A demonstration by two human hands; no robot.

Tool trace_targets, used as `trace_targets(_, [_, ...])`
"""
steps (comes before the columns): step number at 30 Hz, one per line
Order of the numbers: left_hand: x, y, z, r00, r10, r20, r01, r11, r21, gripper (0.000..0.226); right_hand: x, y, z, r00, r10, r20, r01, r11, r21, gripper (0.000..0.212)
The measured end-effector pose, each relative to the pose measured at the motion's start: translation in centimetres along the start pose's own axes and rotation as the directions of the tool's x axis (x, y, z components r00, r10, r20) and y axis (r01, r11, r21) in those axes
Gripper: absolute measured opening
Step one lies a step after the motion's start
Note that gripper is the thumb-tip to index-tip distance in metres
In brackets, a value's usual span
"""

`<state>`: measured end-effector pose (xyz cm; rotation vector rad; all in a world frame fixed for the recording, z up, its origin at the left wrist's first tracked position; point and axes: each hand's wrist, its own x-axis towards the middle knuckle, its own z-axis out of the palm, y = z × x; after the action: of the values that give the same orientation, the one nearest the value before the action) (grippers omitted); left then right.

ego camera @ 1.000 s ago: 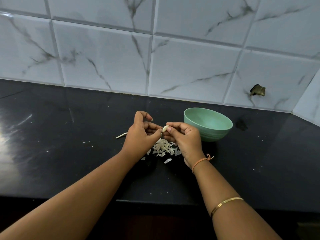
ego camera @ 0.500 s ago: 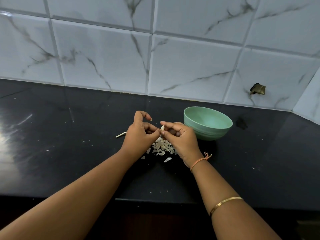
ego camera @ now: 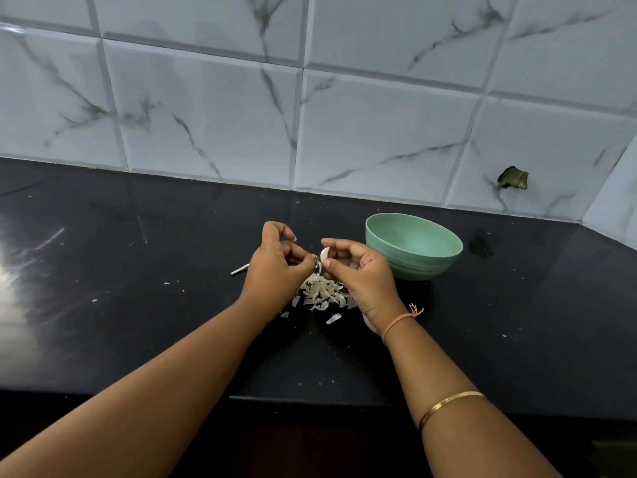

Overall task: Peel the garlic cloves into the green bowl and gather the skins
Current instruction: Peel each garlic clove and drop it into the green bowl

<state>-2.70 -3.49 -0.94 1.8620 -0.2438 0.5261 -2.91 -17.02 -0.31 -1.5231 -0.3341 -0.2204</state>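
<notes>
Garlic clove (ego camera: 324, 253) is up off the table, pinched btwn thumb & fingertips of the right hand (ego camera: 365, 277). Left hand (ego camera: 275, 267), fingers curled, pinches the clove's lower-left edge (skin or flesh, can't tell). Right below them, a pile of skins (ego camera: 322, 292) lies on the black table (ego camera: 138, 305). Green bowl (ego camera: 413, 246) stands just right of the hands, contents hidden. A pale stalk (ego camera: 240, 269) lies left of the left hand.
</notes>
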Motion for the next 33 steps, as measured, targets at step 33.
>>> trace_targets(33, [-0.15, 0.07, 0.11, 0.997, 0.061, 0.043, -0.057, 0.993, -0.101, 0.044, 0.13, -0.12, -0.21, 0.996, 0.045, -0.079, -0.04, 0.997, 0.061, 0.019])
